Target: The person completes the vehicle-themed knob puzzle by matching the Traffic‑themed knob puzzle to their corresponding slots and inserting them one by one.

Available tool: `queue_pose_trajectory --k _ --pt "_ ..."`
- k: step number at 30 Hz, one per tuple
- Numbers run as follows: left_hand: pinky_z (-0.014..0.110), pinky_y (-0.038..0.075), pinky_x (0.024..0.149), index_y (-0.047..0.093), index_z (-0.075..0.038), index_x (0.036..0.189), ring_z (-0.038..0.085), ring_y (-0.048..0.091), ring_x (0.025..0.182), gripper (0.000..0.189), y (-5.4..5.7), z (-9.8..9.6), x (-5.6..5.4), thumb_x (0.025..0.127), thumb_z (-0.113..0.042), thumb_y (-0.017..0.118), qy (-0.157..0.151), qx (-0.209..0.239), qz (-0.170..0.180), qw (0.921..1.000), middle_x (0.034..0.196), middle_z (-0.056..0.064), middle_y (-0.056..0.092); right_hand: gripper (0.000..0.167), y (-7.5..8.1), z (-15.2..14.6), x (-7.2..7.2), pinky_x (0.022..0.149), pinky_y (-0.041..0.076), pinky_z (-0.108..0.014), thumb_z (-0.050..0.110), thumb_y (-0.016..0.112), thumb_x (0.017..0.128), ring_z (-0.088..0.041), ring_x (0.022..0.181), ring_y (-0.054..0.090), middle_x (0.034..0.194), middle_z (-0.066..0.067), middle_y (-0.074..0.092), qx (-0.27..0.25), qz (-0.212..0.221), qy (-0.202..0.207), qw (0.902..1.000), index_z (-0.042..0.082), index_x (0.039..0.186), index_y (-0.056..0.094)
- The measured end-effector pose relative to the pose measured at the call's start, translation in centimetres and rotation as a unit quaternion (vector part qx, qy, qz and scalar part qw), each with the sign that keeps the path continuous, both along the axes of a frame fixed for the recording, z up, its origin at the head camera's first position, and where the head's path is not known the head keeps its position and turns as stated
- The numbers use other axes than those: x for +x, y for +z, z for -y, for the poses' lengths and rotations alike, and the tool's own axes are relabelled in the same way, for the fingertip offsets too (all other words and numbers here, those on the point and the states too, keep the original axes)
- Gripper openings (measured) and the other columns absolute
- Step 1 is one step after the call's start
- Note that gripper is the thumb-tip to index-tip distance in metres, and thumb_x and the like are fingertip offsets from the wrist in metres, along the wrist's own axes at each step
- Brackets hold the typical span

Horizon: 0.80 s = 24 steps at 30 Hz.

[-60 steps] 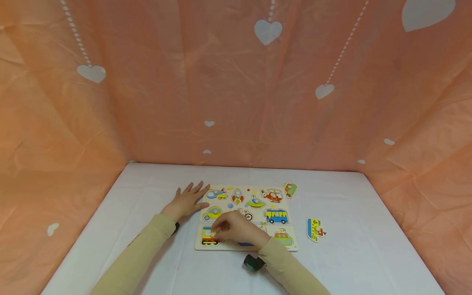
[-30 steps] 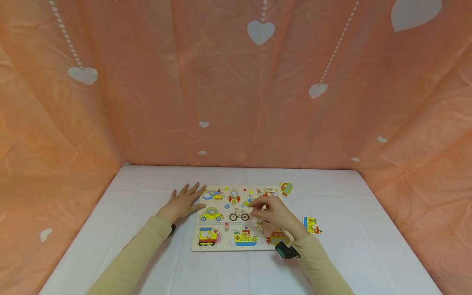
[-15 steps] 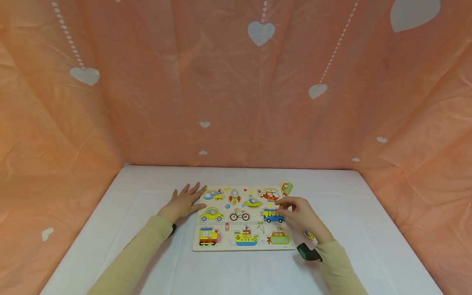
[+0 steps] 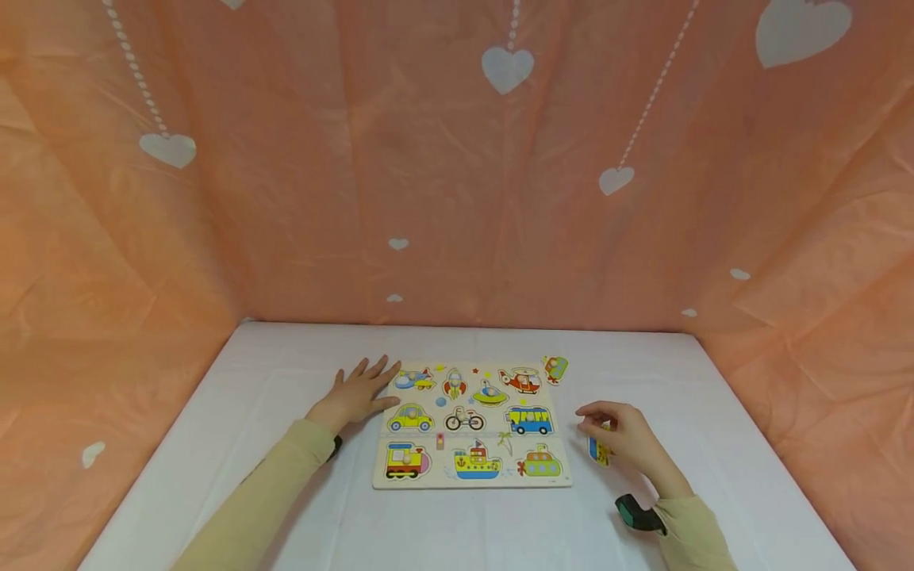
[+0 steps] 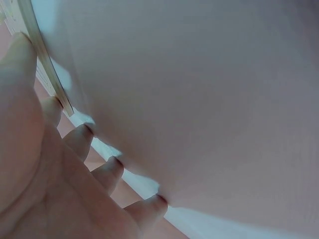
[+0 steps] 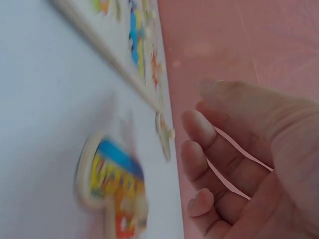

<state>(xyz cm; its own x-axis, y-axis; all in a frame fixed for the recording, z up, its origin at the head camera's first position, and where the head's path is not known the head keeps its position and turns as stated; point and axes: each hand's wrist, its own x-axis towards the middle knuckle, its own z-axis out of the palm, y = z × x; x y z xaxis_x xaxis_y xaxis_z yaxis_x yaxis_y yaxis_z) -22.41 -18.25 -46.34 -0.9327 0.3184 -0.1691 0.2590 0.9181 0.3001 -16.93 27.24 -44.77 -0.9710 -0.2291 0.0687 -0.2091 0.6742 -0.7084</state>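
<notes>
A wooden peg puzzle board point(image 4: 471, 482) with vehicle pictures lies flat on the white table. My left hand point(image 4: 351, 400) is spread at its left edge; in the left wrist view the thumb point(image 5: 22, 52) and index finger touch the board, while the other fingertips rest on the tabletop. Right of the board, my right hand point(image 4: 631, 446) hovers over a knobbed boat piece point(image 4: 597, 455), loosely curved and holding nothing. The right wrist view shows that boat piece point(image 6: 117, 167) apart from the fingers. At the board's top right corner lies a submarine piece point(image 4: 555, 369).
Knobbed pieces such as the train point(image 4: 407, 460), car point(image 4: 410, 417) and bus point(image 4: 530, 420) sit in the board. An orange curtain point(image 4: 457, 198) with white hearts encloses the table point(image 4: 457, 531) at the back and sides.
My right hand has travelled from the train piece, across the board, to the boat piece at the right. My left hand has stayed at the board's left edge.
</notes>
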Motion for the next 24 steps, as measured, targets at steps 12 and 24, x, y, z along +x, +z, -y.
queue_pose_trajectory --k 12,24 --pt "0.071 0.006 0.104 0.026 -0.020 0.153 0.045 0.010 0.141 0.074 0.1 0.0 0.1 0.093 -0.052 0.054 0.002 -0.001 0.000 1.0000 0.158 0.012 0.017 0.020 -1.0 -3.0 1.7 0.059 0.044 -0.024 0.014 0.074 0.084 -0.010 0.071 0.054 0.080 0.003 0.064 0.020 0.002 -0.046 0.9988 0.004 0.101 0.071" --pt "0.072 0.007 0.104 0.027 -0.020 0.153 0.046 0.011 0.140 0.074 -0.1 0.0 0.0 0.092 -0.053 0.054 0.001 -0.001 -0.003 1.0000 0.157 0.012 0.019 0.024 -1.5 -4.0 2.5 0.057 0.044 -0.023 0.014 0.077 0.081 -0.010 0.067 0.051 0.081 0.000 0.064 0.008 0.031 -0.058 0.9978 0.001 0.101 0.070"
